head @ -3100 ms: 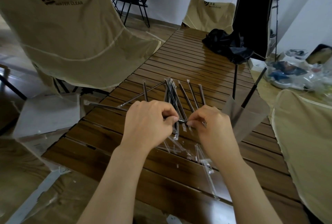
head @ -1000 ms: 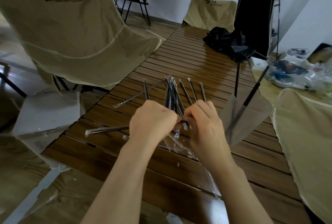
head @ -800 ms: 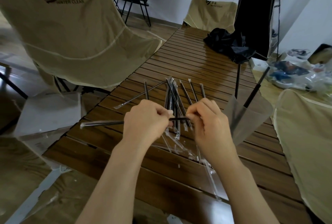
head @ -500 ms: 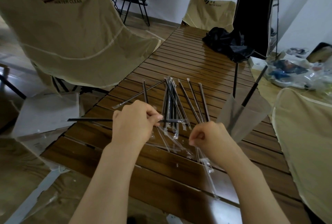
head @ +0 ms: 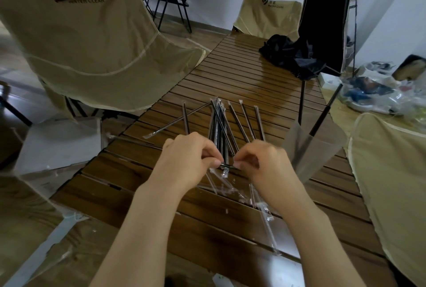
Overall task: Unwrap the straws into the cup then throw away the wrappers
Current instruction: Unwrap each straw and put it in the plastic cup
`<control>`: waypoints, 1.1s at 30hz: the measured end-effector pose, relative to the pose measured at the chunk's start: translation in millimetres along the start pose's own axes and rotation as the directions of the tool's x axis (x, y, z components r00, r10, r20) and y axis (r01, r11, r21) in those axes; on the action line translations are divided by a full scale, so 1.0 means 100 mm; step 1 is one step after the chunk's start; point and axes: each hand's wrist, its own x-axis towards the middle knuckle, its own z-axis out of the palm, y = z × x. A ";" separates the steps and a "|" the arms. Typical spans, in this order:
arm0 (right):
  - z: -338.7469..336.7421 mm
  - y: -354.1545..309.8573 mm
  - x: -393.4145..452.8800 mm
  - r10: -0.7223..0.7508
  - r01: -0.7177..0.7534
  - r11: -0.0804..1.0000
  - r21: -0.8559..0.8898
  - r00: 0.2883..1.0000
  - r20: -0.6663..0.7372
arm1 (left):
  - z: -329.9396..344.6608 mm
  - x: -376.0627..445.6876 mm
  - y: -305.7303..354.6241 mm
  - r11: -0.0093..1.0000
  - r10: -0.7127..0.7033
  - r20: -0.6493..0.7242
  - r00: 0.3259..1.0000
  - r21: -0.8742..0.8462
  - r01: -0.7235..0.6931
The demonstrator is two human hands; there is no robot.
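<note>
Beige chairs [head: 96, 40] flank table [head: 242, 74]; black bag [head: 290, 54] beyond straws [head: 221, 125].

The table [head: 253, 84] is slatted wood with a glossy varnish that throws back light toward its far edge. The straws [head: 221, 125] are dark, smooth plastic in clear, shiny film. Empty wrappers [head: 260, 203] near the near edge are the same crinkled clear film. The cup [head: 306, 155] is frosted, translucent plastic. The chairs [head: 87, 45] are matt beige cloth. A black cloth [head: 288, 56] lies crumpled at the far right corner.
</note>
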 end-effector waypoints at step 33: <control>-0.02 0.17 0.18 0.397 -0.394 0.915 -0.086 0.840 0.370 | -0.04 0.02 -0.14 0.999 -0.047 -0.061 0.997 -0.026 0.045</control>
